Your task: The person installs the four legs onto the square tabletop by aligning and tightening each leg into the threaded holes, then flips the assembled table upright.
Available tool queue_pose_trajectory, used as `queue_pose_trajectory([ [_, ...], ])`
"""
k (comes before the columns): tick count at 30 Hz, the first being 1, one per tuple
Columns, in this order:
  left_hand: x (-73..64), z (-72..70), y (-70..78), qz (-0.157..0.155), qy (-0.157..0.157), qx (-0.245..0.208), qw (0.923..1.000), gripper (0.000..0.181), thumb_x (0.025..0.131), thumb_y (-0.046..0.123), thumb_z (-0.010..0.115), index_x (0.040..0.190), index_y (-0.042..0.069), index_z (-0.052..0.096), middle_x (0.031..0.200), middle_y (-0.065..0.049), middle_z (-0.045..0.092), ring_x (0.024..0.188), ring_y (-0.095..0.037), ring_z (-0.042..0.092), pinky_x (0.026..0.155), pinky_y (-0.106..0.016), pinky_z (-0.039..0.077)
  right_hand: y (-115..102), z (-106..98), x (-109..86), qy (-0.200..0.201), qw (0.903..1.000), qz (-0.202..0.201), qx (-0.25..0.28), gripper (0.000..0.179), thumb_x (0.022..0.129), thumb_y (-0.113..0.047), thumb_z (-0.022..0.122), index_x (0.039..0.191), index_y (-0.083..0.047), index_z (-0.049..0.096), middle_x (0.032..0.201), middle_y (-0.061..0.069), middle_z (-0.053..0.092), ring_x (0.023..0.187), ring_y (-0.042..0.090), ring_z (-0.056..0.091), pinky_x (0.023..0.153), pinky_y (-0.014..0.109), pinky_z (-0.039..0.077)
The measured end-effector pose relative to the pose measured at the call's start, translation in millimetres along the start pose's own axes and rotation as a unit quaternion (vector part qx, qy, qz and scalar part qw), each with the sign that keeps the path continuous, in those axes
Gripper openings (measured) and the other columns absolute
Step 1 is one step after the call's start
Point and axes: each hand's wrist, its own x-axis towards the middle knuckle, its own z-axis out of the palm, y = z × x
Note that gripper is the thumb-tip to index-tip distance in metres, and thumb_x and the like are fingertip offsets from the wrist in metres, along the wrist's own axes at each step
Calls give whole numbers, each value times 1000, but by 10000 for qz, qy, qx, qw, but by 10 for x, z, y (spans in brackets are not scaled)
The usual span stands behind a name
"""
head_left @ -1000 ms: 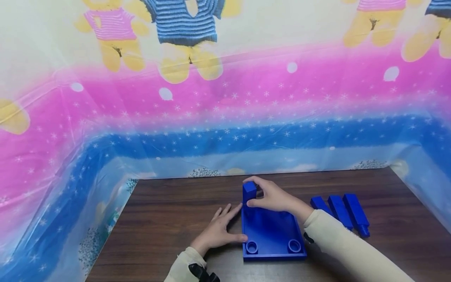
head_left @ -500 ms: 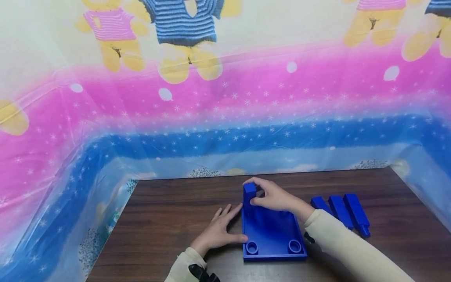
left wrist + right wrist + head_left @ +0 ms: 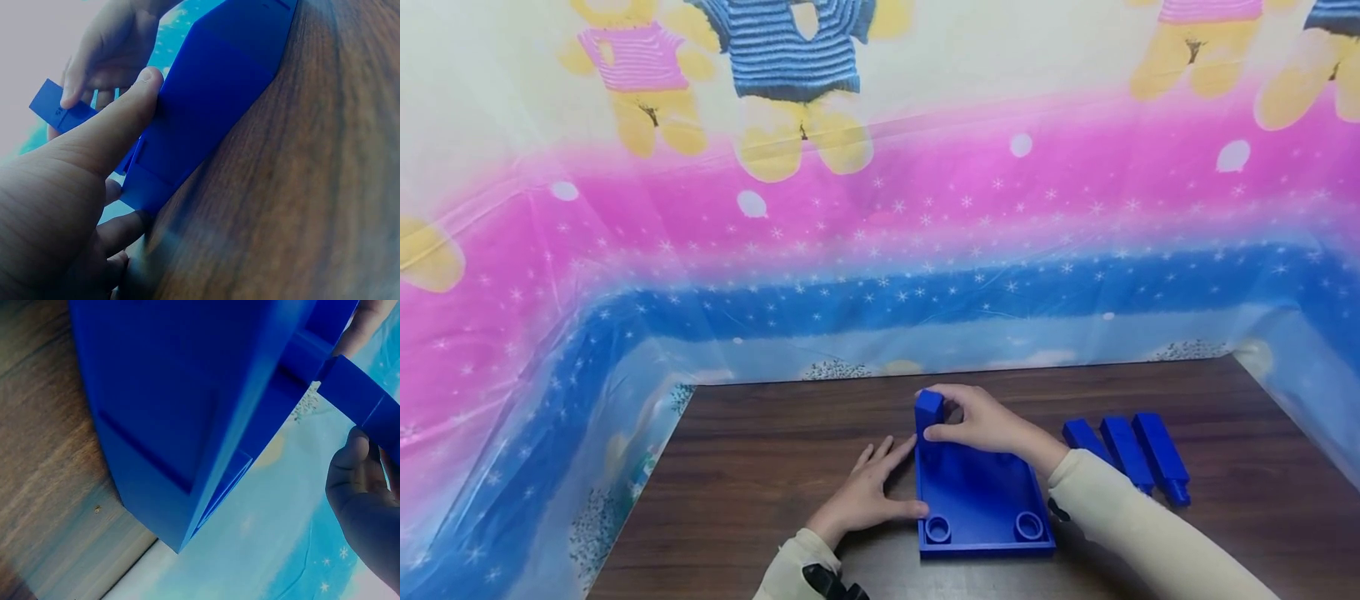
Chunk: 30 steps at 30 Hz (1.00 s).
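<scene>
At nine o'clock of the square, rimmed, glossy blue panel [image 3: 981, 492], twelve pointing away from the person, the bare left hand [image 3: 867, 492] is spreading its nearly straight fingers over the brown wood-grain desk [image 3: 737, 467], thumb and a fingertip touching the panel's left edge and gripping nothing. That wide brace is probably serving well against sliding or turning. A round blue ring socket [image 3: 937, 529] is sitting at seven. At eleven, a square-sided blue post [image 3: 929, 408] is standing roughly upright; its foot is hiding, so whether it is fully seated cannot be told. From about twelve, the right hand [image 3: 981, 419] is pinching it between curled fingers and thumb. Good work here likely means pressing straight down along the post, not leaning it, and feeling for wobble before releasing. A matching ring socket [image 3: 1028, 526] is sitting at five, and three similar blue posts [image 3: 1125, 450] are lying around two.
</scene>
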Motion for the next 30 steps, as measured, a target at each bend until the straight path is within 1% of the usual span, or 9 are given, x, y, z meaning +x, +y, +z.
queue_pose_trajectory([
  [4,-7,-6,-2,22,-6,15,10000,101,87,60,81,168,32,29,171,-12,32,161,-42,11,124,-71,9,-15,2,5,-63,9999,123,1,60,98,-31,78,150,-10,57,118,-1,73,99,15,68,82,36,58],
  [10,-4,-17,-2,39,-7,51,10000,102,86,62,80,169,30,29,171,-12,31,161,-42,11,124,-71,9,-37,-36,-3,-233,9993,278,129,69,95,-27,82,154,-10,50,121,5,72,102,22,70,85,43,59],
  [12,-3,-20,3,38,-1,70,10000,102,86,63,80,169,30,29,171,-11,32,161,-42,11,124,-71,9,-48,-53,-11,-267,9991,291,119,71,94,-24,82,155,-11,49,124,7,71,102,24,69,83,42,58],
  [16,-3,-18,13,44,-1,79,10000,103,86,64,80,169,29,30,171,-11,32,161,-42,12,124,-70,9,-52,-78,-21,-298,9992,229,101,70,92,-14,80,155,-10,49,131,11,67,91,26,67,71,35,56],
  [17,-3,-16,15,62,-9,77,10000,103,86,64,80,169,28,30,170,-11,33,161,-42,12,125,-69,8,-51,-81,-23,-307,9992,220,125,69,92,-12,79,155,-10,49,132,12,67,89,26,67,70,33,55],
  [19,-5,-13,16,88,-20,76,9999,103,86,64,79,169,27,30,170,-11,33,161,-41,13,125,-68,7,-38,-83,-21,-328,9991,181,181,68,93,-9,77,155,-10,50,136,14,65,92,26,67,72,33,56],
  [24,-13,-8,21,118,-30,74,9999,103,86,66,79,169,26,31,170,-11,34,161,-41,13,126,-68,6,-10,-78,0,-399,9983,76,414,64,95,-4,72,155,-9,49,142,16,62,119,28,65,91,45,59],
  [26,-14,-8,27,125,-18,84,9999,103,86,63,80,168,25,31,170,-11,34,161,-41,13,126,-68,6,-10,-78,8,-414,9979,61,488,63,96,-3,71,155,-8,50,143,17,61,122,31,65,94,49,58],
  [30,-17,-2,30,138,12,107,9998,101,87,57,82,168,25,31,169,-11,35,161,-41,13,126,-67,6,-1,-73,15,-392,9978,85,519,59,97,-3,70,153,-7,51,142,17,61,124,33,64,98,53,57],
])
